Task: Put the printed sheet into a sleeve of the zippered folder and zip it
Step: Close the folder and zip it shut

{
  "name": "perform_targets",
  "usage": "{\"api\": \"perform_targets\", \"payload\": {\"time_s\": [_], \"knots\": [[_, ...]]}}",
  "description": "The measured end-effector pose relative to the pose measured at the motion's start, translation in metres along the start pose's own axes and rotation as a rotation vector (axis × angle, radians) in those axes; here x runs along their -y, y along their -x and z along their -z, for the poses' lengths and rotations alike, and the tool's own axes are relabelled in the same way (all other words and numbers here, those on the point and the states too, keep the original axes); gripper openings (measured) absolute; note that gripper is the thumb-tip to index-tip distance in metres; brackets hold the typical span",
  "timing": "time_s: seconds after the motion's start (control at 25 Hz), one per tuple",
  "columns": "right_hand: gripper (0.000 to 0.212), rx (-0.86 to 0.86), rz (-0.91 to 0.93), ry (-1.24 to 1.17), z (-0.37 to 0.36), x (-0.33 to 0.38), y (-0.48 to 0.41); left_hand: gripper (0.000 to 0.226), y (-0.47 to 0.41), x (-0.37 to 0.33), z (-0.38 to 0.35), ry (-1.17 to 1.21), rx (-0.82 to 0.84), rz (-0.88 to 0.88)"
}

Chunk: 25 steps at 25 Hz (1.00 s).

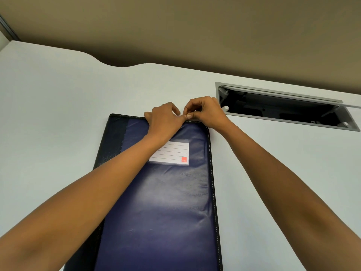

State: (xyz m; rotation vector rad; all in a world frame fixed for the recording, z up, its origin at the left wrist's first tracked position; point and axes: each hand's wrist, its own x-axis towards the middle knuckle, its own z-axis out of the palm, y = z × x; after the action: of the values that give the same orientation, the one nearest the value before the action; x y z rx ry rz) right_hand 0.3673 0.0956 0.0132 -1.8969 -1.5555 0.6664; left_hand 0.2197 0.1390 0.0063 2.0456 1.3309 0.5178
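Observation:
A dark blue zippered folder with a black spine strip lies closed and flat on the white desk, its long side running away from me. A white lined label with a small red square sits in a clear pocket on the cover. Both hands meet at the folder's far edge. My left hand presses down on that edge, fingers curled. My right hand pinches a small thing at the edge, apparently the zipper pull. The printed sheet is not in view.
The white desk has a curved far edge with a tan wall behind it. An open grey cable hatch with a dark recess is set into the desk, right of my hands.

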Motion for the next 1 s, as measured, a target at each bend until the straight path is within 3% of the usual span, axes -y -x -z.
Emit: {"api": "perform_targets", "payload": {"time_s": [0.12,0.24,0.4,0.52,0.76,1.0], "knots": [[0.025,-0.018,-0.068,0.065,-0.001,0.004,0.005,0.036,-0.007,-0.014,-0.005,-0.113,0.084,0.055],[0.033,-0.026,-0.189,0.001,0.001,0.008,0.014,0.025,-0.014,-0.014,-0.010,-0.099,0.070,0.118],[0.017,-0.055,-0.284,0.051,0.000,0.011,0.030,0.026,-0.020,-0.014,-0.015,-0.131,0.055,0.200],[0.020,-0.064,-0.312,0.105,-0.003,0.011,0.040,0.021,-0.020,-0.014,-0.019,-0.150,0.044,0.200],[0.017,-0.105,-0.378,0.105,-0.008,0.012,0.041,0.033,-0.018,-0.015,-0.001,-0.272,-0.042,0.209],[0.017,-0.126,-0.389,0.088,-0.006,0.007,0.045,0.026,-0.027,0.060,0.070,-0.407,-0.230,0.332]]}}
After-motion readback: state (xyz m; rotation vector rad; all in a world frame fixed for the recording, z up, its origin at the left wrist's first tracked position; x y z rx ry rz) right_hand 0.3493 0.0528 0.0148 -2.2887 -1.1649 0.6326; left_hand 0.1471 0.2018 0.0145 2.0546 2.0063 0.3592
